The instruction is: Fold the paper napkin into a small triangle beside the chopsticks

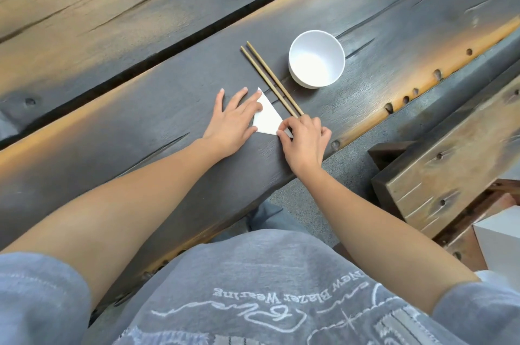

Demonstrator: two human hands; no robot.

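A white paper napkin (267,117), folded into a triangle, lies flat on the dark wooden table (146,131) just left of a pair of wooden chopsticks (270,77). My left hand (233,119) rests flat with spread fingers, its fingertips pressing the napkin's left side and top corner. My right hand (305,138) pinches the napkin's lower right corner between thumb and fingers, close to the chopsticks' near ends. Part of the napkin is hidden under both hands.
A white empty bowl (316,59) stands right of the chopsticks. A gap (174,43) runs between the table planks behind my hands. A wooden bench (450,164) and a white box (501,240) are at the right, beyond the table's edge.
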